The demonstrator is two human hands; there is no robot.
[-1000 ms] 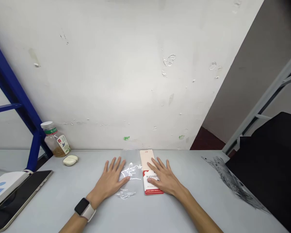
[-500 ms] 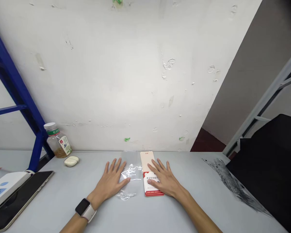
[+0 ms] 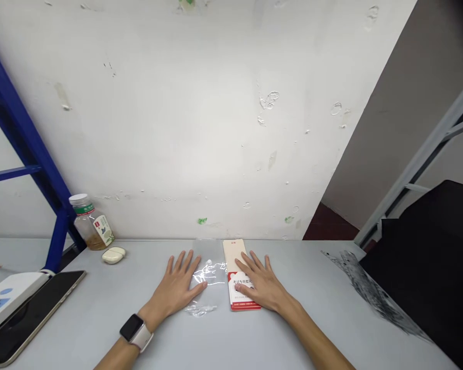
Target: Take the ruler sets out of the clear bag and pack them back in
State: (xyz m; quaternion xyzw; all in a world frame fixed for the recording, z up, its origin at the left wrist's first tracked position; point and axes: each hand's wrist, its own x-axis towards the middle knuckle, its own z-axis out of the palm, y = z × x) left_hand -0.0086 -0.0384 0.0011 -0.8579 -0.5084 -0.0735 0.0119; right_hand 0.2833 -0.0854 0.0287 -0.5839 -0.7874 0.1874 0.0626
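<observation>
My left hand (image 3: 180, 283) lies flat with fingers spread, its thumb and inner edge over a clear plastic bag (image 3: 212, 295). Glare lines cross the bag, and its near end is crinkled. On that wrist is a watch with a white strap. Flat and spread too, my right hand (image 3: 263, 283) partly covers a flat cream, white and red packet (image 3: 234, 252) printed with Chinese characters. The packet lies just right of the bag, its long side pointing toward the wall. Part of its right side is hidden under my hand.
At left stand a clear jar (image 3: 92, 226) with a white lid, a small cream case (image 3: 113, 255), a phone (image 3: 34, 313) and a white power strip (image 3: 11, 298). A blue metal frame (image 3: 31, 128) rises there. A black cloth-like object (image 3: 432, 267) hangs over the desk's right side.
</observation>
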